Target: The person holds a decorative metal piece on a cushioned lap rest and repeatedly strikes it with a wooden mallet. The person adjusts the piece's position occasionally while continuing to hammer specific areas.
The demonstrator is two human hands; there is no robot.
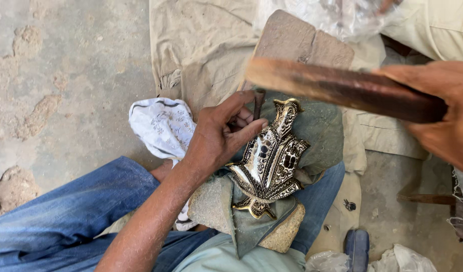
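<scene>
My left hand [222,133] pinches a thin dark metal punch [258,102] upright against the upper left edge of an ornate black, silver and gold engraved metal piece [271,160]. That piece lies on a green cloth [319,132] over a stone block [211,204] resting on my lap. My right hand [445,113], at the right edge, grips a dark wooden mallet handle [342,88] raised above the piece and blurred.
A beige cloth [201,45] covers the concrete floor [65,75] ahead, with a flat stone slab [299,38] and clear plastic [337,15] on it. A white patterned rag [161,126] lies left of my hand. My blue jeans [65,216] fill the lower left.
</scene>
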